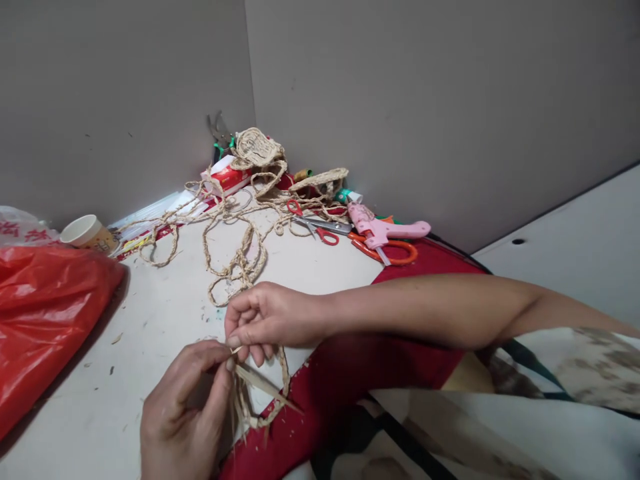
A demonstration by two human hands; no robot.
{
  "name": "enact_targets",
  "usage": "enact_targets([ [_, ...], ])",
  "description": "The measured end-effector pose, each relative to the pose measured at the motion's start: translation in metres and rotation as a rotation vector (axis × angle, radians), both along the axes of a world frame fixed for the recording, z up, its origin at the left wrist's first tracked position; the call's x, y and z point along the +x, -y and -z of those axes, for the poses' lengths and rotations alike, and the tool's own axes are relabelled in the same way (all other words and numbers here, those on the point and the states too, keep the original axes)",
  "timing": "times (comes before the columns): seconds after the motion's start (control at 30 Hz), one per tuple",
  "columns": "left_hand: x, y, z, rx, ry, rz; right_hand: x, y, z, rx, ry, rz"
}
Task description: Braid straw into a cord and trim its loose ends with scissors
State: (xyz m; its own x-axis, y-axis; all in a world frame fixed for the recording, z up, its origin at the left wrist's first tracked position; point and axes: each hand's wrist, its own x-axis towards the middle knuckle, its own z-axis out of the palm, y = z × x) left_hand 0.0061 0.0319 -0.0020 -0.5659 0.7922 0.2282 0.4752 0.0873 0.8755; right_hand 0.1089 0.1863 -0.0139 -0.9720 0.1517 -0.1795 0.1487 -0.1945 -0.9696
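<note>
I see left hand (183,407) and right hand (270,320) both pinching straw (237,351), fingertips close together. Braid (286,380) loops below them, at the table's (165,320) near edge. Rope (257,148) piled at far corner; glue gun (383,232) along far right edge. Red bag (47,313), left.

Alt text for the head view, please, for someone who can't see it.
A person's left hand and right hand pinch a thin strand beside a braided cord over a pale table. Farther back lie more braids, red-handled scissors and a pink glue gun; a paper cup and red bag are at the picture's left.
</note>
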Motion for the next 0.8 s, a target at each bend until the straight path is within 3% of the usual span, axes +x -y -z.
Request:
enact_targets([
  [0.13,0.004,0.004,0.005,0.025,0.032,-0.090,-0.004,-0.004,0.007,-0.235,-0.047,-0.025],
  [0.23,0.006,0.008,0.007,0.039,0.018,-0.156,-0.005,-0.004,0.009,-0.334,-0.025,-0.023],
  [0.33,0.005,0.012,0.007,-0.048,-0.052,-0.175,-0.005,-0.003,0.007,-0.402,0.034,-0.044],
  [0.47,0.004,0.013,0.008,-0.038,-0.093,-0.204,-0.005,-0.001,0.006,-0.419,0.087,-0.056],
  [0.63,-0.003,0.013,0.010,-0.051,0.009,-0.163,-0.004,0.000,0.004,-0.377,0.081,-0.060],
  [0.7,-0.003,0.012,0.007,-0.110,0.018,-0.171,-0.004,0.000,0.002,-0.383,0.079,-0.067],
  [0.8,0.002,0.008,0.002,-0.067,0.042,-0.206,-0.003,0.000,-0.001,-0.391,0.055,-0.070],
])
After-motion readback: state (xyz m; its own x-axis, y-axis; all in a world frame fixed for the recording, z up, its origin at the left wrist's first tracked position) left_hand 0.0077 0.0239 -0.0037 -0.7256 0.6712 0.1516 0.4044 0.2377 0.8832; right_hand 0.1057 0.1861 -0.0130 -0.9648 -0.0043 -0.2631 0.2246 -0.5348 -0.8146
